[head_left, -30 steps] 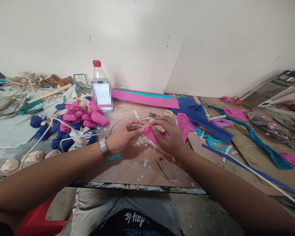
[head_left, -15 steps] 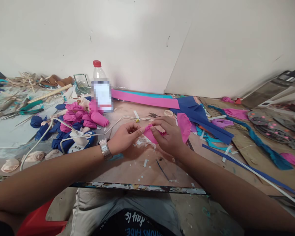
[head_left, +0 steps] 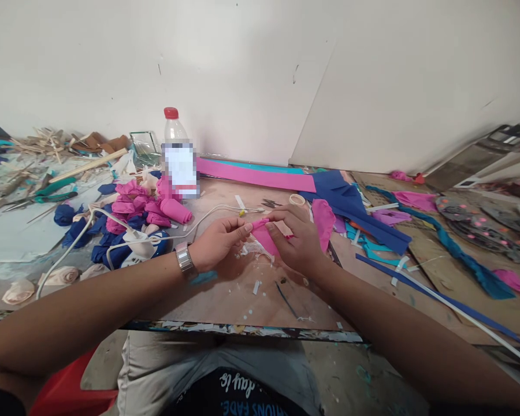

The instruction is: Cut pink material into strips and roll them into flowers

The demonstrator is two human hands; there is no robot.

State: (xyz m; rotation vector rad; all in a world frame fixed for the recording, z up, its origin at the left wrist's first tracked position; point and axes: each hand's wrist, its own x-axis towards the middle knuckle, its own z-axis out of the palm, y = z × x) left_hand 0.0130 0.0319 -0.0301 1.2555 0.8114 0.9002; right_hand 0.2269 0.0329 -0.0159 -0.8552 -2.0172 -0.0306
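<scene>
A strip of pink crepe paper (head_left: 268, 238) stretches between both hands above the table's middle. My left hand (head_left: 219, 241), with a metal watch on its wrist, pinches the strip's left end between thumb and finger. Thumb and fingers of my right hand (head_left: 295, 238) close on the same strip a short way to the right. Its wider part hangs below the fingers and shows again as a ruffled pink piece (head_left: 323, 224) right of my right hand. My right palm hides the stretch in between.
Pink and blue paper rolls (head_left: 132, 205) lie at left beside a white cable and plug (head_left: 139, 244). Behind them stands a red-capped bottle (head_left: 172, 124). Blue paper (head_left: 338, 193), a tape ring (head_left: 297, 200) and a thin white rod (head_left: 463, 318) lie to the right.
My left fingers now pinch the pink strip's end, and a short length shows taut between the hands. My right hand has barely moved.
</scene>
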